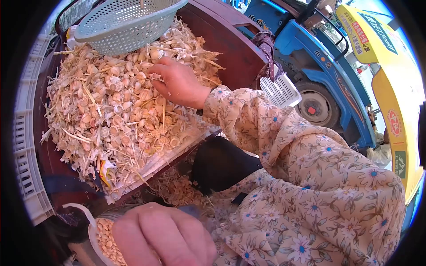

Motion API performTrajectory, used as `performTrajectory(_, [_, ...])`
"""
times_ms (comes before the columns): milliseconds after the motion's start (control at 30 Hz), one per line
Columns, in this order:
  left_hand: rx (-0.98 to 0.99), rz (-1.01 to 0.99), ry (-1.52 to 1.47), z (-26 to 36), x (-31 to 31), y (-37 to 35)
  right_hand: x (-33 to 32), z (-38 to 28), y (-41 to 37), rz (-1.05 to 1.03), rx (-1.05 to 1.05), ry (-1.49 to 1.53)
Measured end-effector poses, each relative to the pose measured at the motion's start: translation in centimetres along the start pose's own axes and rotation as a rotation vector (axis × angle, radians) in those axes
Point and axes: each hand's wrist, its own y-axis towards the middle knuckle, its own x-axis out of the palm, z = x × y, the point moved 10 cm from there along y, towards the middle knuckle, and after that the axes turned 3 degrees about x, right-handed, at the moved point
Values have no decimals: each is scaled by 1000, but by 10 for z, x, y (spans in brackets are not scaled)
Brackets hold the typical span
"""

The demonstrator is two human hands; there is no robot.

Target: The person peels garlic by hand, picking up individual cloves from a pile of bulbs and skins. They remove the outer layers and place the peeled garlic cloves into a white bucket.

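Head view shows the right hand (pixel 177 82), in a beige floral sleeve, resting fingers-down on a heap of dry, papery white garlic heads and straw-coloured stalks (pixel 111 111). The fingers curl into the heap, and I cannot tell whether its grip has closed on a piece or is released. The left hand (pixel 162 237) sits low and close to the camera, its grip clenched over the rim of a round, pale-rimmed container of peeled yellowish cloves (pixel 104 241). Judging by that, the step in hand is picking a piece out of the heap, with the container held near for the cleaned cloves. The next move calls for singling one head out of the loose tangle of stalks and skins without dragging its neighbours along, and for lifting it clear of the heap's near edge, where loose husk hangs over.

The heap lies on a clear plastic sheet (pixel 177 150) spread over a dark reddish-brown worktop (pixel 230 48). A pale teal plastic mesh basket (pixel 124 22) sits tilted on the far end of the heap. A white perforated plastic crate (pixel 24 150) stands along the left, and another white crate (pixel 280 92) shows beyond the sleeve. The place is outdoors in sunlight, with a blue tractor (pixel 324 66) and a yellow printed panel (pixel 395 88) just behind
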Motion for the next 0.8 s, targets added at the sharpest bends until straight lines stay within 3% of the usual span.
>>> performTrajectory(67, [-82,-96,28,-2,22,13,7,15,15,39,9,-42])
performTrajectory(167, [27,-73,-21,0,24,19,26,32,29,-19,84,-69])
performTrajectory(233, [91,-293,-37,0,26,22,43,22,28,-108,47,-141])
performTrajectory(300, [190,-367,-14,2,27,18,60,15,27,-176,29,-241])
performTrajectory(367, [239,-271,37,4,28,17,75,23,29,-185,57,-317])
performTrajectory(433, [143,-113,70,5,25,19,80,25,30,-221,87,-318])
performTrajectory(533, [164,-141,-35,1,18,19,88,28,30,-349,63,-426])
performTrajectory(733, [312,-65,-186,-1,14,16,85,34,31,-236,151,-291])
performTrajectory(800, [279,-52,-137,-1,14,13,81,35,29,-240,180,-225])
